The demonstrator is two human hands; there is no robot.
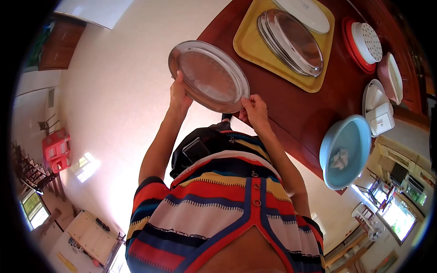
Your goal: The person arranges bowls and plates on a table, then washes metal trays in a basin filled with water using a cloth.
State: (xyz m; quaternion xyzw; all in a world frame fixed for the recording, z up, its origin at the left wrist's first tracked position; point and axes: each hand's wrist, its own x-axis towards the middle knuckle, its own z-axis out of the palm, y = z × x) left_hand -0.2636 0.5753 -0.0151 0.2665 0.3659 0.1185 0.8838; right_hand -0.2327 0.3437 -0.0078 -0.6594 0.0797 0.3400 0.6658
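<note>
An oval metal platter (210,75) is held up in front of my body, just off the table's edge. My left hand (180,93) grips its left rim, thumb on the upper face. At the lower right rim, my right hand (254,109) pinches the edge between thumb and fingers. On the table, a yellow tray (248,43) carries a stack of similar oval metal platters (296,43) and a white oval platter (306,14).
The dark red table (296,113) spans the right. On it stand a blue basin (348,145) with a crumpled whitish cloth (339,159) inside, white containers (380,119), a pink basket (390,78), and a white colander (367,42) on a red one. Red plastic stools (56,148) stand far left.
</note>
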